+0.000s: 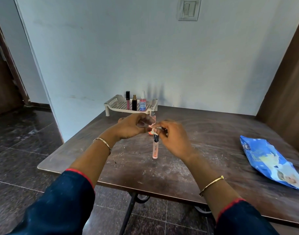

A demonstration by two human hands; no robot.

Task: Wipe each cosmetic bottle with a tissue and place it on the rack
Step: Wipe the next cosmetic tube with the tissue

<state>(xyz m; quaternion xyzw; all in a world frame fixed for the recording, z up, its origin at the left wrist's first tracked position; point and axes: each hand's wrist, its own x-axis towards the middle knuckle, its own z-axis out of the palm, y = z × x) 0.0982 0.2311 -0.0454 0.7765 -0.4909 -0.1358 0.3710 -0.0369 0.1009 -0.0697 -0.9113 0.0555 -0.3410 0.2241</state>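
My left hand (132, 126) grips a small pink spray bottle (153, 117) above the table's middle; only its silver nozzle and part of its body show past my fingers. My right hand (172, 138) pinches a small white tissue (155, 130) against the bottle's lower part. Just below the tissue, a pink lip gloss tube (155, 149) with a black cap stands upright on the table (204, 138). The cream plastic rack (114, 106) sits at the back by the wall, holding a dark pink lip gloss (127, 100), a black bottle (134, 103) and a pink pump bottle (143, 103).
A blue tissue pack (267, 160) lies at the table's right edge. A white wall stands right behind the rack, and a brown panel (286, 82) borders the right side. Dark tiled floor lies to the left.
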